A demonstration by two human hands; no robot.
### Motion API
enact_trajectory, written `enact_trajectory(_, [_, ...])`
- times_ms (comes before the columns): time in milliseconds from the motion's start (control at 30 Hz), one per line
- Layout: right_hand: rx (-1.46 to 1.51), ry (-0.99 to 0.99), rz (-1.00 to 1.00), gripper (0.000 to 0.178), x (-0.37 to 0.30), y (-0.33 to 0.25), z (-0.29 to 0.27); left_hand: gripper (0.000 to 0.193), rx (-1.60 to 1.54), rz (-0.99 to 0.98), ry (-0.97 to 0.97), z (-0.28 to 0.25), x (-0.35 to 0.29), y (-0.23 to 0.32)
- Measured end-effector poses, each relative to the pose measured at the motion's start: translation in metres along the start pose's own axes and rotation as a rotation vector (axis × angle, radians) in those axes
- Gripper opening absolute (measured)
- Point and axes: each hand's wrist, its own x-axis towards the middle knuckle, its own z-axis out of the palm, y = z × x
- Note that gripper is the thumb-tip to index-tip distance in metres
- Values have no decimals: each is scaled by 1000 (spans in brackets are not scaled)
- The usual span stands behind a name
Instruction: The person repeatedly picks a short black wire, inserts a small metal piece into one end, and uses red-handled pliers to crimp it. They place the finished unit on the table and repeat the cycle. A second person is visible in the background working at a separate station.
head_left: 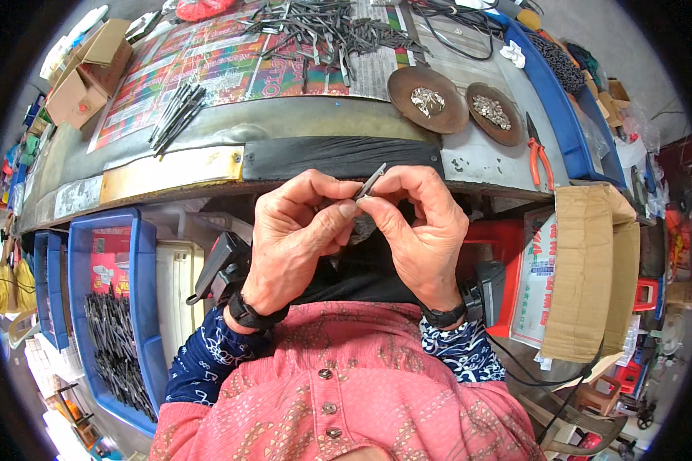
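Observation:
In front of my chest, just off the table's near edge, both my hands pinch one thin dark metal strip [374, 178]. My left hand [288, 234] grips its lower end between thumb and fingertips. The fingertips of my right hand [424, 238] close on it from the other side, near the middle. Its upper end sticks out between the hands, slanting up to the right. Whether a smaller part sits between the fingertips I cannot tell. Several similar dark strips [178, 115] lie side by side on the table at the left.
A large heap of dark strips [338, 34] covers the far table. Two brown round dishes [401, 86] hold small silvery parts, with red-handled pliers [540, 154] to their right. Below left stands a blue crate [145, 284] of dark strips; at right, a cardboard box [588, 269].

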Motion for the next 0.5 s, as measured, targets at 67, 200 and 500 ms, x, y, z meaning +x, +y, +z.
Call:
enact_trajectory(67, [-30, -6, 6, 21, 1, -1, -2, 12, 24, 44, -22, -1, 0, 1])
enact_trajectory(200, [-314, -75, -125, 27, 10, -7, -15, 8, 312, 180, -26, -4, 1, 7])
enact_trajectory(500, [-541, -145, -328, 29, 23, -8, -21, 9, 460, 309, -35, -4, 7, 5])
